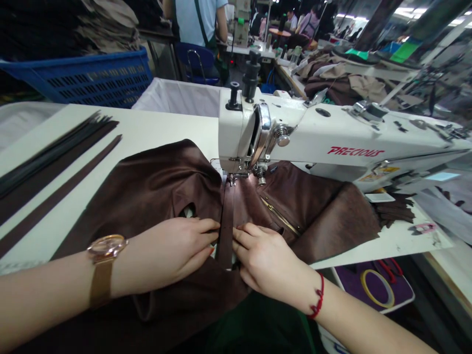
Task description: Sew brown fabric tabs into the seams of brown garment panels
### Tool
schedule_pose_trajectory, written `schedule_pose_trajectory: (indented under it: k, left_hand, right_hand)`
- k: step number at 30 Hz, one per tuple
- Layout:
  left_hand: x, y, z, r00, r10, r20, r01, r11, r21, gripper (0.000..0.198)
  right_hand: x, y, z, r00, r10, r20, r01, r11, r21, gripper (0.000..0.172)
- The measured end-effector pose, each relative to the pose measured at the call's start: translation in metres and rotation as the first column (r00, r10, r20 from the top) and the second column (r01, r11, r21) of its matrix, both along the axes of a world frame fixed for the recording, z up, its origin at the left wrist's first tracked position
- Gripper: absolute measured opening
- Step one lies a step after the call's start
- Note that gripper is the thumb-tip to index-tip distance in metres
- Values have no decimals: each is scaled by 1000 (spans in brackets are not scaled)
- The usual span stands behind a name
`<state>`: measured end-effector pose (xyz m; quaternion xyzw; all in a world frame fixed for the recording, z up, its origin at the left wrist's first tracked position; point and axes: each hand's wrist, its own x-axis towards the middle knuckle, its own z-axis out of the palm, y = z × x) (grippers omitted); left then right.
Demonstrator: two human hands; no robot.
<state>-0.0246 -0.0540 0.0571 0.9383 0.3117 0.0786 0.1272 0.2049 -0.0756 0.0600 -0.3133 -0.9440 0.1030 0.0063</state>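
Note:
A brown leather garment piece (pixel 147 191) spreads over the sewing machine bed, its lower part hanging over the front edge. A narrow brown leather strip (pixel 225 231) runs lengthwise between my hands, up to the presser foot (pixel 232 180). My left hand (pixel 180 248), wearing a watch, is closed on the leather just left of the strip, near a small opening. On the other side, my right hand (pixel 260 253) grips the leather with bent fingers against the strip's right edge. A brass zipper (pixel 280 215) lies beyond it. The fingertips are partly hidden in the folds.
The white sewing machine (pixel 295 132) stands across the table. Dark strips (pixel 55 152) lie at the left, with a blue basket (pixel 103 78) behind. At lower right, a tray (pixel 346 290) holds a tape roll (pixel 376 289). A co-worker (pixel 199 22) is further back.

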Motion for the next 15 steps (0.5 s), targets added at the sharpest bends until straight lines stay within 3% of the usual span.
schedule_pose_trajectory:
  k: [2,4,10,15]
  left_hand:
    - [8,-13,4,996,88,-32,-90,993,-74,28]
    - [12,-23,-1,991,127,-45,-130,990,-54,29]
    - [5,-32,-33,993,122,-6,-121,990,71,45]
    - [2,-30,-36,995,102,2,-102,992,75,44]
  right_hand:
    - [0,0,-1,1000,-11,3,11,1000,-7,27]
    - [0,-1,-3,1000,-20,0,20,1000,-16,28]
    - [10,-9,-17,997,-41,-67,40,999,-6,44]
    - [14,-19,-32,972,-150,-183,154,988,11,40]
